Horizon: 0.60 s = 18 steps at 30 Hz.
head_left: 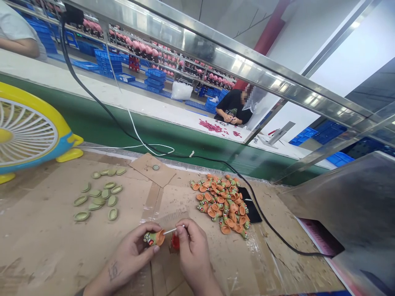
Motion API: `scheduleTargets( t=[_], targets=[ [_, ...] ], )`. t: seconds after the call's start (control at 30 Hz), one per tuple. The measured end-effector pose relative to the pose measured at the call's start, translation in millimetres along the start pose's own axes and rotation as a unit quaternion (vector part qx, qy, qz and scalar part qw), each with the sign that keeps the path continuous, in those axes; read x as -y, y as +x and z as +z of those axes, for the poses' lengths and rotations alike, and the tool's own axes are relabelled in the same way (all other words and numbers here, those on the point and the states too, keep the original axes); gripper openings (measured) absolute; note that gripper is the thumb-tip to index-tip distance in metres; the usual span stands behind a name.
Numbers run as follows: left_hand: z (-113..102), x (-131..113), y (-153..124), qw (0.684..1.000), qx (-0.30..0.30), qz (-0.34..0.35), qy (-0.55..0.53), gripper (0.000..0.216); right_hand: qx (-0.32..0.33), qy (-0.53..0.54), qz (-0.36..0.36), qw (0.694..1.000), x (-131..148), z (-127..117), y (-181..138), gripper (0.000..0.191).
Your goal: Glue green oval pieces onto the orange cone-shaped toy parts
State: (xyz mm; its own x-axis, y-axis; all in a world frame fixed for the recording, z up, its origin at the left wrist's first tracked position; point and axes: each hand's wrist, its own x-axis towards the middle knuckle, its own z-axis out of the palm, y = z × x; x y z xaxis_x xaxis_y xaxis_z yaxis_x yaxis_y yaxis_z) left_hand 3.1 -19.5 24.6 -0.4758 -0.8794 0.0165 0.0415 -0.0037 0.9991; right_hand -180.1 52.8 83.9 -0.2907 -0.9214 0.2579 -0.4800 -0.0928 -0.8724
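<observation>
Between the thumb and fingers of my left hand (131,250) is a small orange and green figurine (155,238), its hollow orange opening turned to the right. My right hand (194,250) pinches a thin white stick (170,231), whose far end meets the rim of that opening. Under the right fingers a small red thing (175,241) is partly hidden. Right of my hands lies a heap of similar orange and green pieces (226,205). Several loose oval olive-green pieces (98,200) rest on the cardboard to the left.
A yellow and blue fan (66,142) stands at the left. A black cable (256,197) crosses the cardboard-covered table (123,250), passing a dark flat object (254,213) beside the heap. A bottle cap (156,167) lies at the back. Across the green-sided conveyor sits a co-worker (233,107).
</observation>
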Motion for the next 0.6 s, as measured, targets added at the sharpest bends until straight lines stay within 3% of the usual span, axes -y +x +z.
scheduleTargets(
  t=[0.13,0.33,0.5,0.6],
  targets=[
    [-0.1,-6.6,0.2,1.000,0.006,-0.001,0.006,0.036,0.002,0.014,-0.009,1.000,2.3,-1.4,0.3,0.032],
    [-3.7,-4.7,-2.7,0.999,0.020,-0.045,0.012,0.047,-0.071,-0.009,-0.034,0.997,-5.7,-19.1,-6.2,0.028],
    [-4.4,-6.6,-3.2,0.999,0.012,-0.044,0.023,0.049,0.004,-0.088,-0.019,0.996,-23.7,-22.6,-15.7,0.027],
    [-4.7,-7.7,-1.6,0.999,0.020,-0.030,0.012,0.048,0.011,-0.113,-0.025,0.993,-29.6,-18.3,-19.3,0.025]
  ],
)
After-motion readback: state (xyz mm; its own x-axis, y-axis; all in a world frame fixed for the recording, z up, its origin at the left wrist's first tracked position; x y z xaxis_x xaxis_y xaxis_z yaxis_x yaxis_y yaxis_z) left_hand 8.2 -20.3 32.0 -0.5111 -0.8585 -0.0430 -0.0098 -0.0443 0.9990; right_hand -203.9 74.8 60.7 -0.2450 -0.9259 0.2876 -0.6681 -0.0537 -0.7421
